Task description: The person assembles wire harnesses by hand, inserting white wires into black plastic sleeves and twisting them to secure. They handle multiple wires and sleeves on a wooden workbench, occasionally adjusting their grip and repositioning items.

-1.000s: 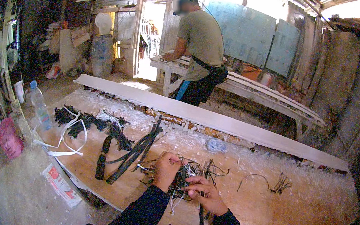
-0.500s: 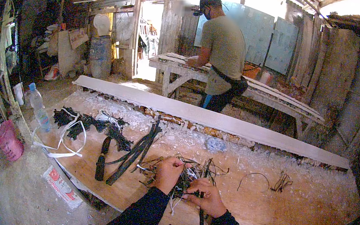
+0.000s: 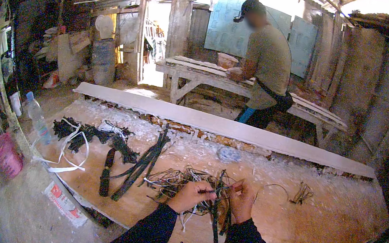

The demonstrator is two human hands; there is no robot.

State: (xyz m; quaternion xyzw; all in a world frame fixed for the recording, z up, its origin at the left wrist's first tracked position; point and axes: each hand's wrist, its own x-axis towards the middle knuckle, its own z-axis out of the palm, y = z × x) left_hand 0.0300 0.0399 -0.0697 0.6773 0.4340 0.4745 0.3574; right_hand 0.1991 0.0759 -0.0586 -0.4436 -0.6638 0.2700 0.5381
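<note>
My left hand (image 3: pixel 186 196) is closed in a pinch on a thin dark strand at the middle of the wooden tabletop (image 3: pixel 298 234). Close beside it, my right hand (image 3: pixel 241 203) is pinched too, and the strand seems to run between the two hands. Below and behind them spreads a tangle of thin black and white strings (image 3: pixel 173 178). A flat black strip (image 3: pixel 215 226) lies toward the near edge, between my wrists. To the left rest several long black strips (image 3: pixel 142 166) and a short dark tool with a thick handle (image 3: pixel 106 176).
A long white plaster-like strip (image 3: pixel 224 126) runs along the table's far side. Black string bundles (image 3: pixel 81 138), a white strap (image 3: pixel 67 169) and a plastic bottle (image 3: pixel 37 118) lie left. A pink sack (image 3: pixel 8 155) is further left. Another person (image 3: pixel 271 52) works at a bench (image 3: pixel 182 71) behind.
My right hand has risen and turned upright, away from the tangle, and my left hand has shifted slightly nearer. The other person has moved right along the bench, and a bucket there shows.
</note>
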